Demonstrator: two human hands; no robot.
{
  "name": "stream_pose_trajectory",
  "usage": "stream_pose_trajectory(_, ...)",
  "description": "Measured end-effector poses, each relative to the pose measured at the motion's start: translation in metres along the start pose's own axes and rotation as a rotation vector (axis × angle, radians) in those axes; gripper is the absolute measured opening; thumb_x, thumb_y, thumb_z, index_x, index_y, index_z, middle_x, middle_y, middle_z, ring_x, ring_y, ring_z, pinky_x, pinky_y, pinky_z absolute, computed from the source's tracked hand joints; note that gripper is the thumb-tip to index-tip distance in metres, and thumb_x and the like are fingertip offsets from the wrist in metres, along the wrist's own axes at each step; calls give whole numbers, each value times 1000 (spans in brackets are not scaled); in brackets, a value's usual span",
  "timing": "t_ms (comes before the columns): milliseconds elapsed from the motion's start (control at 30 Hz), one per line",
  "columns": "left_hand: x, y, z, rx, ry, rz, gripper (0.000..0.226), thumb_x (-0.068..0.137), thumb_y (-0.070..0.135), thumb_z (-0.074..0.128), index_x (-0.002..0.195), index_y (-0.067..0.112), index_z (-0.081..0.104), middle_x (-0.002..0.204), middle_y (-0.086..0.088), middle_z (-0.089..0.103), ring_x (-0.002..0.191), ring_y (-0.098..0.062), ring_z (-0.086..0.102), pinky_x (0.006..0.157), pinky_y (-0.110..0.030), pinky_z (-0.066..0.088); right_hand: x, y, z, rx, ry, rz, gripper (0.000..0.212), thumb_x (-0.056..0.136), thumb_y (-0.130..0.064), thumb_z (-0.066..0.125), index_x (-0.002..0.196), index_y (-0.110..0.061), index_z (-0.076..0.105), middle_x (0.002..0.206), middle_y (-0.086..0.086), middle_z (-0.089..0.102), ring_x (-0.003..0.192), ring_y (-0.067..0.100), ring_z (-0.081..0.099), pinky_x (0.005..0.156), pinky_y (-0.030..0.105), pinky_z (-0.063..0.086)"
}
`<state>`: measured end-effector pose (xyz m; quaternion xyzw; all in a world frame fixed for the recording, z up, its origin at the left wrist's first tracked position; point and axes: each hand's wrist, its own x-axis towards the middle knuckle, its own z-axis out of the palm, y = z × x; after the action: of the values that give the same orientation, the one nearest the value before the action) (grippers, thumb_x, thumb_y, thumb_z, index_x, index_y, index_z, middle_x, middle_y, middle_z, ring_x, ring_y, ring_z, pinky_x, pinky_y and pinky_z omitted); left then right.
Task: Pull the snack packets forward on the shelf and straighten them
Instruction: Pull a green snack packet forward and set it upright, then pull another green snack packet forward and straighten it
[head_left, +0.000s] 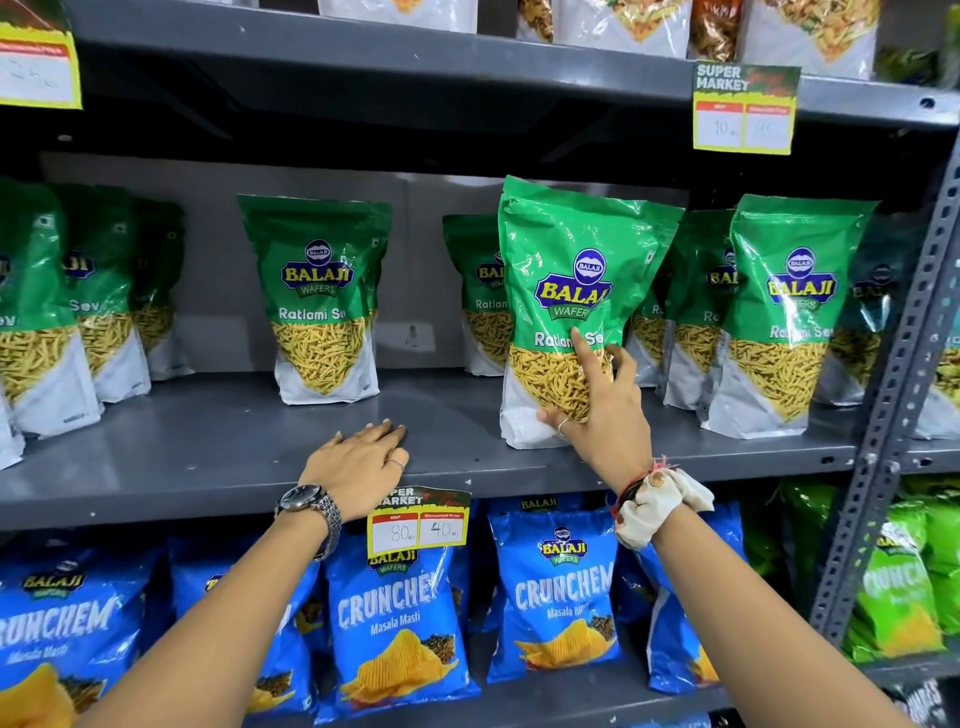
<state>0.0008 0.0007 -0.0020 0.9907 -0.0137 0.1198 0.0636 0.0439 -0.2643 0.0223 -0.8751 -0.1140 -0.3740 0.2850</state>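
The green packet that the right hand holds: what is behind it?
Behind the held green packet another green packet shows at its left edge. Anything directly behind is covered. The right hand grips its lower front.

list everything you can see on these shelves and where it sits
Ratlami Sev packets: at least nine, green and white, standing on the middle shelf; one pulled forward
Crunchem packets: several, blue, lower shelf
green chip packets: a few, lower shelf, far right
clear-fronted snack packets: several, white, top shelf
price tags: three, yellow, on shelf edges
shelf upright: one, grey, perforated, right
left hand: flat on the middle shelf, watch on the wrist
right hand: gripping the forward packet's lower front, cloth band on the wrist
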Motion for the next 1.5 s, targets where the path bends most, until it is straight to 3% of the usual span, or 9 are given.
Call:
stream_pose_trajectory(333, 1, -1, 1, 0, -5, -4, 51, 97, 35, 19, 147, 27, 23, 159, 5, 18, 146, -13, 18, 121, -39, 12, -2, -4, -1, -22, -10, -3, 91, 78, -37, 74, 147, -43, 14, 150, 17, 20, 126, 42, 40, 86, 57, 52)
stream_pose_trajectory(467, -5, 1, 1, -36, 66, -6, 49, 96, 34, 24, 144, 26, 32, 156, 5, 27, 144, -13, 25, 119, -39, 17, -8, -9, 3, -105, 41, 17, 85, 81, -51, 63, 149, -31, 17, 151, 23, 23, 133, 45, 33, 97, 58, 45)
stream_pose_trajectory(567, -13, 1, 0, -80, 123, -12, 46, 96, 33, 28, 140, 24, 38, 154, 4, 34, 142, -16, 31, 117, -40, 21, -14, -21, 11, -142, 156, -76, 75, 86, -54, 45, 146, -14, 26, 151, 27, 26, 140, 47, 23, 110, 60, 30)
stream_pose_trajectory(667, -23, -9, -7, -130, 212, -60, 42, 95, 28, 33, 134, 22, 46, 149, 0, 43, 135, -22, 42, 112, -41, 29, -17, -41, 17, -155, 214, -226, 65, 90, -43, 48, 144, -10, 33, 154, 23, 26, 144, 42, 16, 117, 53, 20)
stream_pose_trajectory(733, -30, -25, -14, -108, 279, -115, 39, 94, 26, 36, 129, 21, 51, 141, -5, 52, 123, -29, 53, 102, -40, 40, -17, -56, 24, -141, 220, -299, 61, 90, -36, 51, 143, -10, 34, 155, 20, 26, 146, 37, 15, 118, 50, 22)
stream_pose_trajectory(867, -39, -72, -29, -43, 322, -188, 38, 93, 27, 36, 126, 19, 54, 132, -12, 59, 108, -36, 61, 88, -41, 47, -14, -87, 44, -107, 194, -362, 59, 89, -31, 51, 142, -10, 36, 154, 18, 29, 146, 35, 19, 117, 48, 27)
stream_pose_trajectory(1033, -50, -129, -41, -15, 324, -208, 41, 93, 25, 38, 132, 19, 51, 138, -13, 54, 118, -33, 57, 98, -42, 44, -3, -127, 82, -86, 115, -394, 61, 88, -31, 53, 142, -8, 36, 153, 19, 31, 145, 34, 21, 119, 44, 24)
stream_pose_trajectory(1233, -54, -185, -49, -44, 245, -183, 45, 93, 32, 32, 134, 21, 48, 147, -7, 45, 133, -27, 45, 104, -42, 40, 20, -183, 142, -68, -14, -370, 62, 87, -31, 58, 140, -5, 38, 149, 23, 34, 139, 41, 31, 114, 50, 31)
stream_pose_trajectory(1500, -57, -237, -40, -56, 185, -65, 62, 85, 47, 15, 137, 29, 44, 150, 7, 40, 141, -11, 33, 113, -35, 31, 55, -244, 209, -23, -185, -65, 94, 85, -41, 64, 151, -15, 3, 153, 28, 13, 136, 49, 26, 100, 58, 39)
